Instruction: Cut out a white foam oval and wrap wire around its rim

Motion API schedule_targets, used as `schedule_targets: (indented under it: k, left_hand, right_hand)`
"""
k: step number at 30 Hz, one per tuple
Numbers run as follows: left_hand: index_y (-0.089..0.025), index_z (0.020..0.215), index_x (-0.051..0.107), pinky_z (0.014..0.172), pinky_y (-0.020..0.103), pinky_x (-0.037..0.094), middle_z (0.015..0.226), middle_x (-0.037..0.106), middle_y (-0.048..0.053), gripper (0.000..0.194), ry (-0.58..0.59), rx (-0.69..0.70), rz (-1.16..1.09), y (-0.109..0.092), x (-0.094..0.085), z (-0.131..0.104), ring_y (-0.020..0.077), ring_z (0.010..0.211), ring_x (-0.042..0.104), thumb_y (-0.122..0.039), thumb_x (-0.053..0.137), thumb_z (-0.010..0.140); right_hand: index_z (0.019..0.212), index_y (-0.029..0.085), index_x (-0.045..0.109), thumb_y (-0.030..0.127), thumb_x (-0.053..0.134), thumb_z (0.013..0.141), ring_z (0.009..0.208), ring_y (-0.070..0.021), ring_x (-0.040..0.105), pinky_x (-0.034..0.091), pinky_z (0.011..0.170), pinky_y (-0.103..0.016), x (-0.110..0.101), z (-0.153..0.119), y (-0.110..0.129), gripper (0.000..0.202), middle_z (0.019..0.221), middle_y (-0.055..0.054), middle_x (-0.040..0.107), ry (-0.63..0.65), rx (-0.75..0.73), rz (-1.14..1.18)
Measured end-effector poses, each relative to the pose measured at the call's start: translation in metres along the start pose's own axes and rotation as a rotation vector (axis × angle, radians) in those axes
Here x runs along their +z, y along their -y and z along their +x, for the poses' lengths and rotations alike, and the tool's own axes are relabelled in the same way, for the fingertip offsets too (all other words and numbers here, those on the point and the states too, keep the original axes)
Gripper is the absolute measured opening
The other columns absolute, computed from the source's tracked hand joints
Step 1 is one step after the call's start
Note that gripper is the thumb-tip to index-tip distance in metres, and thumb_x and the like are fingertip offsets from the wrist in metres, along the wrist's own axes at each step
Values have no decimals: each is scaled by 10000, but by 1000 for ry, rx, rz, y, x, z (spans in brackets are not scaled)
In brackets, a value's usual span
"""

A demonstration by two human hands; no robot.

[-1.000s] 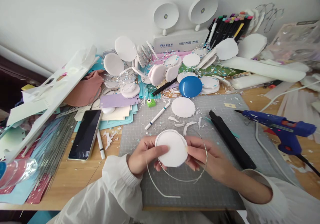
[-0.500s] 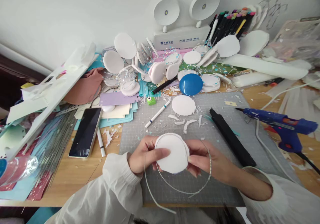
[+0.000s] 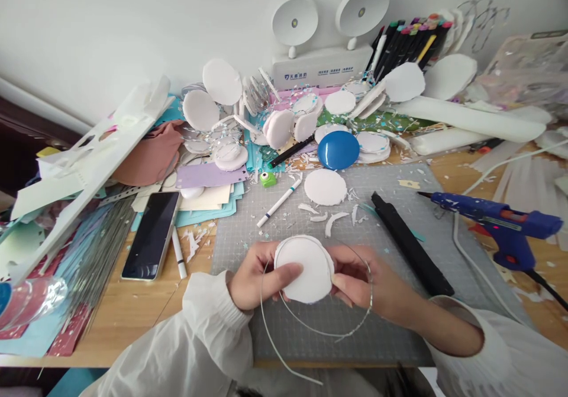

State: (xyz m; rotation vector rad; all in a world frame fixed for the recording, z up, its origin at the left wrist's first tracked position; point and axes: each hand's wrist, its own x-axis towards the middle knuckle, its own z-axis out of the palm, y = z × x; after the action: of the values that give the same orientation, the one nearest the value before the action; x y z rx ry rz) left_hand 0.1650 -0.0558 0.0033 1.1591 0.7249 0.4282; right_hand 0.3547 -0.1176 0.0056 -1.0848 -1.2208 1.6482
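Observation:
A white round disc (image 3: 306,273) is held above the grey cutting mat near the front edge. My left hand (image 3: 261,274) grips its left side, the thumb lying across its face. At the disc's right edge, my right hand (image 3: 364,278) pinches with thumb and fingers; the edge and perhaps the wire are between them. A thin silvery wire (image 3: 310,330) curves in a loop below the disc and past my right fingers, and one loose end hangs toward the front edge. Another white disc (image 3: 325,187) lies on the mat beyond my hands.
A black stick (image 3: 410,243) and a blue glue gun (image 3: 497,219) lie at the right. On the left are a phone (image 3: 151,235) and a bundle of wires (image 3: 100,255). Behind stand white discs, a blue oval (image 3: 338,149) and markers (image 3: 408,45).
The disc has tilted slightly and risen a little in my hands. The wire's loose end has swung to the right, and my right fingers have shifted slightly at the edge.

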Motion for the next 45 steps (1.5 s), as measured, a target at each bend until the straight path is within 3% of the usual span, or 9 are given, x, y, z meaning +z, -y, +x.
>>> schedule_targets:
  k: [8, 13, 17, 22, 26, 37, 39, 41, 45]
  left_hand:
    - [-129, 651, 606, 324, 172, 268, 425, 514, -8, 450, -37, 24, 30, 2, -1, 1, 62, 331, 386, -564, 695, 725]
    - [-123, 602, 601, 352, 179, 267, 422, 478, -14, 458, 24, 23, -4, 0, -4, 0, 60, 359, 373, -554, 697, 725]
    - [-110, 646, 636, 398, 190, 309, 484, 524, 3, 412, 109, 10, -38, 0, -3, 1, 77, 412, 427, -505, 703, 741]
    - [-126, 813, 680, 484, 209, 408, 644, 589, 19, 380, -68, 155, -412, -2, -4, 11, 110, 534, 519, -502, 672, 757]
    - [-129, 756, 637, 542, 178, 392, 639, 556, -5, 172, -198, 233, -465, -5, -7, 16, 78, 558, 493, -291, 681, 792]
    - [-168, 536, 401, 502, 206, 306, 487, 337, -56, 450, -162, 206, -387, 3, 2, 12, 73, 466, 303, -403, 578, 877]
    - [-147, 618, 535, 598, 232, 395, 592, 499, -1, 418, -98, 290, -334, 5, 1, 11, 107, 577, 458, -491, 602, 846]
    - [-159, 938, 655, 757, 300, 463, 868, 641, 68, 415, 16, 326, -299, 7, 1, 8, 183, 801, 585, -541, 661, 776]
    - [-235, 1228, 595, 963, 410, 440, 1193, 642, 106, 567, 152, 272, -261, 4, 1, 4, 286, 1098, 592, -477, 724, 731]
  right_hand:
    - [650, 178, 494, 274, 559, 779, 520, -80, 365, 287, 474, -208, -1, -2, -6, 174, 580, 38, 431, -47, 71, -50]
    - [697, 152, 566, 353, 491, 790, 461, -81, 385, 280, 434, -210, -2, -2, -6, 234, 543, 19, 478, 69, 81, 183]
    - [654, 166, 526, 417, 524, 845, 488, -87, 418, 314, 454, -209, -1, -2, -4, 316, 537, 17, 482, 12, 74, 29]
    - [613, 184, 512, 381, 534, 836, 443, -76, 348, 275, 408, -209, -5, -2, -7, 298, 518, 49, 397, -142, 8, 87]
    - [600, 189, 520, 369, 554, 819, 445, -80, 333, 270, 397, -210, -5, -3, -8, 286, 519, 49, 385, -176, -4, 103]
    - [624, 200, 531, 469, 566, 822, 443, -89, 301, 247, 399, -231, -3, -5, -2, 336, 524, 42, 377, -158, 47, 147]
    - [629, 201, 524, 494, 564, 818, 442, -92, 306, 237, 404, -235, -2, -4, -1, 351, 511, 41, 378, -154, 86, 164]
    - [633, 199, 518, 514, 566, 818, 440, -91, 314, 231, 409, -234, -1, -4, -1, 368, 500, 41, 385, -139, 102, 184]
    - [689, 184, 545, 514, 541, 873, 452, -79, 323, 226, 418, -223, 0, -5, -3, 378, 523, 42, 404, -75, 70, 182]
